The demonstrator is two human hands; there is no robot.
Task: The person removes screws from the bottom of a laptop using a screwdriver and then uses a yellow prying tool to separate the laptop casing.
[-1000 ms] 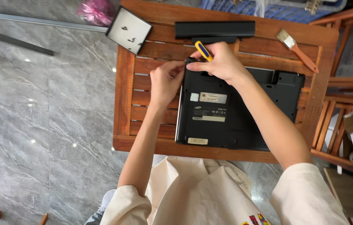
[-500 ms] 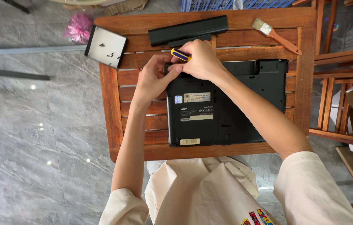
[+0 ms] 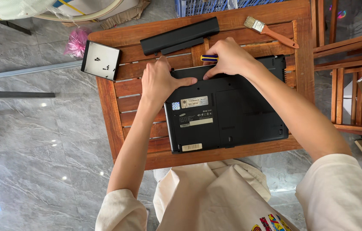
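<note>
An upturned black laptop (image 3: 228, 107) lies on the slatted wooden worktop (image 3: 117, 107). At its 12 o'clock edge, the left hand (image 3: 161, 81) presses flat, grip spread; the right hand (image 3: 228, 57) pinches a screwdriver (image 3: 209, 57). Beyond lie a battery (image 3: 179, 36) and brush (image 3: 271, 31). At 10 o'clock, a tray (image 3: 101, 60) holds small screws (image 3: 106, 67).

Home patio: slatted wooden table (image 3: 121, 102), tiled floor (image 3: 31, 141)
</note>
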